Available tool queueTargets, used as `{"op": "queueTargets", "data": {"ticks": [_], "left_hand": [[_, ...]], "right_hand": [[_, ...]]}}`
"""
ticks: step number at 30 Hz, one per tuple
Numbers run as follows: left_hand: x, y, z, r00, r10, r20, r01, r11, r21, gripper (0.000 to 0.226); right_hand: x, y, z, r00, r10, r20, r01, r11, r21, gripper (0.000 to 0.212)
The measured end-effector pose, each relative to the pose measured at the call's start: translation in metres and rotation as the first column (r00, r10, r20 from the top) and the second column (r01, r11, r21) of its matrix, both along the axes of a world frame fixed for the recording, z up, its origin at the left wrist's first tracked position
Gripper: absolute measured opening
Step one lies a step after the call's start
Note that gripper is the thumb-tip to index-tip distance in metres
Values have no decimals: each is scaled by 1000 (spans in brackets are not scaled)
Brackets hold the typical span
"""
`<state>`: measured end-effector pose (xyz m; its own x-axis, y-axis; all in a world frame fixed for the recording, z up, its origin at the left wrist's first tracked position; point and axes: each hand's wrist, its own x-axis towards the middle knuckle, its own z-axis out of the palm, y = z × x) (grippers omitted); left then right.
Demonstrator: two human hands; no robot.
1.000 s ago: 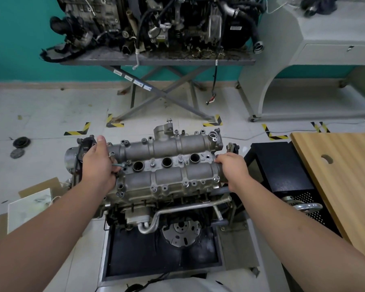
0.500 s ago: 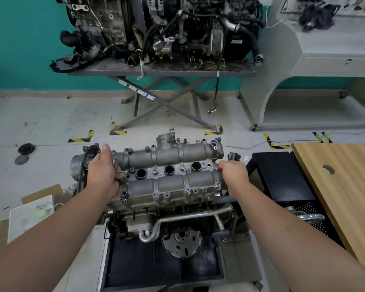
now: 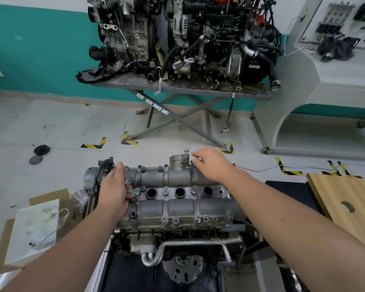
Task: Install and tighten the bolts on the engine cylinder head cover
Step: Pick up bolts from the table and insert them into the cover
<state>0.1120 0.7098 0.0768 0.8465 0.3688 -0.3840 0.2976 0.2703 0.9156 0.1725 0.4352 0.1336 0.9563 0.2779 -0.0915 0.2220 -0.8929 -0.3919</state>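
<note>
The grey aluminium cylinder head cover (image 3: 177, 207) lies across the engine in front of me, with three round plug holes along its middle and several bolts standing in its bosses. My left hand (image 3: 114, 192) rests on the cover's left end, thumb pointing up, fingers curled round a small greenish tool or bolt (image 3: 133, 191). My right hand (image 3: 213, 165) reaches over the far rail, its fingertips at a bolt (image 3: 191, 163) beside the raised housing (image 3: 178, 162). Whether the fingers pinch that bolt is not clear.
A second engine (image 3: 188, 39) sits on a scissor-leg stand (image 3: 177, 116) at the back. A wooden board (image 3: 346, 203) lies to the right over a black cabinet (image 3: 293, 192). Cardboard and a white bag (image 3: 34, 230) lie at the left. A grey console (image 3: 335, 70) stands at the back right.
My right hand left the cover's right end and moved up and left to the far rail by the raised housing. My left hand stayed on the left end. The view tilted upward.
</note>
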Motion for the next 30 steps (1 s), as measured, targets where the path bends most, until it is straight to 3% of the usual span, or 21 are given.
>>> {"op": "queueTargets", "data": {"ticks": [3,9,17,21,24,30], "left_hand": [[2,3,-7,1000,-1,3,1,1000,13,46],[5,2,-14,999,-17,36,18,1000,-4,47],[6,3,-15,997,-25,69,30,997,-71,46],[5,3,-13,997,-37,70,42,996,-75,46],[3,1,-10,996,-43,72,47,997,-54,44],[2,-2,-6,997,-27,74,32,997,-70,44]], "right_hand": [[20,7,-6,997,78,-22,-81,989,-122,27],[31,2,-7,992,91,-91,-105,981,-163,34],[28,2,-6,993,-24,-115,22,1000,-18,23],[20,2,-9,995,72,-75,-82,986,-146,32],[22,2,-4,982,165,-90,-182,954,-240,27],[25,15,-13,973,222,60,-165,854,-494,21]]}}
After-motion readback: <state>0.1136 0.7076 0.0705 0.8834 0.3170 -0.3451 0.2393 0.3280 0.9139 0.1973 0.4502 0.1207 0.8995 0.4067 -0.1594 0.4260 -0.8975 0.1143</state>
